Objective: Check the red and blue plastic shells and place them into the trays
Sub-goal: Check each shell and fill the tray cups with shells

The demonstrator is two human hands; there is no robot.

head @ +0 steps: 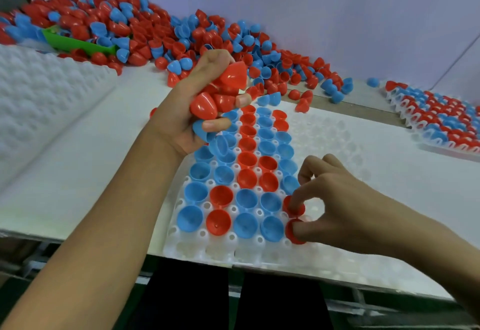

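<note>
A white pocketed tray [335,147] lies in front of me, its left half filled with several red and blue shells lying open side up. My left hand [192,106] hovers over the tray's far left end and grips a bunch of red shells [220,93] and a blue one [204,132]. My right hand [335,199] is at the tray's near edge. Its thumb and fingers pinch a red shell [292,233] sitting in a pocket, with another red shell [288,205] just behind it under the fingertips.
A big heap of loose red and blue shells [145,30] runs along the back wall, with a green scoop [75,42] buried in it. A stack of unfilled white trays [44,90] stands at the left. A filled tray [446,119] sits at the right.
</note>
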